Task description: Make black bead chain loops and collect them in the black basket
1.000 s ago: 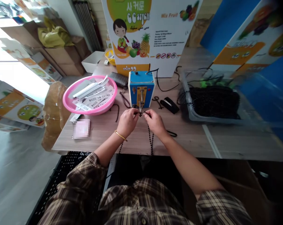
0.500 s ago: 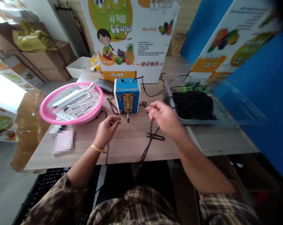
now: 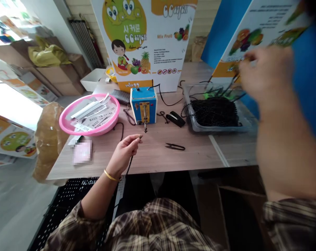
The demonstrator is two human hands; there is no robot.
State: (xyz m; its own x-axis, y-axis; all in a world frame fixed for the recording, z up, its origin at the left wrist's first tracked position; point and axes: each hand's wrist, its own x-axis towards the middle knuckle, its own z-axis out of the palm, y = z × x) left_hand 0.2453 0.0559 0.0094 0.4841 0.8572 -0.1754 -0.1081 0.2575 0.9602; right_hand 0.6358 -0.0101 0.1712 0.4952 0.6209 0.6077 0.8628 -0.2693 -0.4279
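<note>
Head view shows the left hand with its fingers pinched narrow on the end of a black beaded strand, which hangs beneath them toward the near edge of the table. Just beyond those fingers stands a blue machine; small snips lie to their right, with a black stapler farther out, and a pink basin of printed strips sits to their left. Raised high at the far right, the right hand is blurred, so how its fingers close cannot be told. Below and left of them is a clear box heaped with black strands.
</note>
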